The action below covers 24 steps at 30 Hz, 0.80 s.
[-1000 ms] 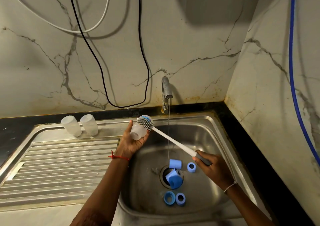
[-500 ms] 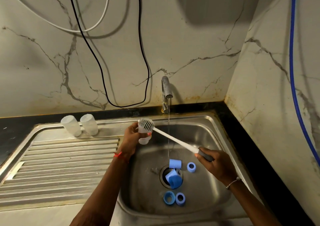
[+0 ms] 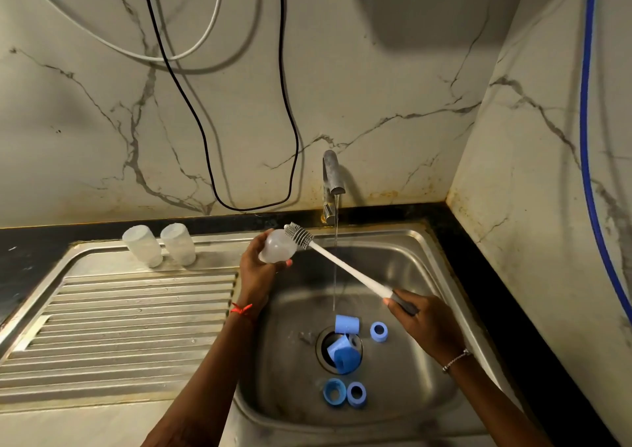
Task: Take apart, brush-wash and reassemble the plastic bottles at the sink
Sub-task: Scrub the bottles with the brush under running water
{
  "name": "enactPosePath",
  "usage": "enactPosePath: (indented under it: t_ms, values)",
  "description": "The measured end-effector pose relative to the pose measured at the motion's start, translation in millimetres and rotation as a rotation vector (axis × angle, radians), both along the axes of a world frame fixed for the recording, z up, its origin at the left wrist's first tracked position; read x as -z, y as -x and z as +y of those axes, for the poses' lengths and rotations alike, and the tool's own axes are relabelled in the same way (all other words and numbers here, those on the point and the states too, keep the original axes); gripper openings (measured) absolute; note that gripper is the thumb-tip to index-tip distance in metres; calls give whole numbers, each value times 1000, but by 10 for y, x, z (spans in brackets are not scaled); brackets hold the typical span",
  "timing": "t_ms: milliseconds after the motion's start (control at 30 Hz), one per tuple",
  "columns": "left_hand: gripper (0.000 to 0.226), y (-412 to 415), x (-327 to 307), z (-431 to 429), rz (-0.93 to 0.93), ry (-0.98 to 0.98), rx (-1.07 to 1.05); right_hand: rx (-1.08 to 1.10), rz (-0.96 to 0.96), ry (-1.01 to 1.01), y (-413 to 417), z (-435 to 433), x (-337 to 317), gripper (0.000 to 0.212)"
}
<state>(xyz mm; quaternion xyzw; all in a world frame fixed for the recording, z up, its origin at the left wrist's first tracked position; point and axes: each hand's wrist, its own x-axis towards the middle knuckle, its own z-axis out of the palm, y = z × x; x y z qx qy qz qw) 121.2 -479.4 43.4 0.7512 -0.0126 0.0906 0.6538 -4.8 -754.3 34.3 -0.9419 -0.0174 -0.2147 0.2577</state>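
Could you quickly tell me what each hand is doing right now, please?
Left hand: closed around a clear plastic bottle.
Right hand: closed on the grey handle of the bottle brush.

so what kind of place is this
Most likely a home kitchen sink corner: a steel sink with a ribbed drainboard, a running tap, and marble-look wall tiles above a dark counter.
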Motion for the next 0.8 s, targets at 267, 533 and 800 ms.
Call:
enactPosePath:
  t_ms: [267,533,800]
  values:
    - [62,58,33,-28,-98,-104,42,-37,49,17,52,-84,-32,41]
    - [58,29,98,46,-138,-202,16,-126,192,-47,25,-131,-46,40]
    - [62,12,104,-147,-44,-205,54,86,219,-383,-23,-105,258,53]
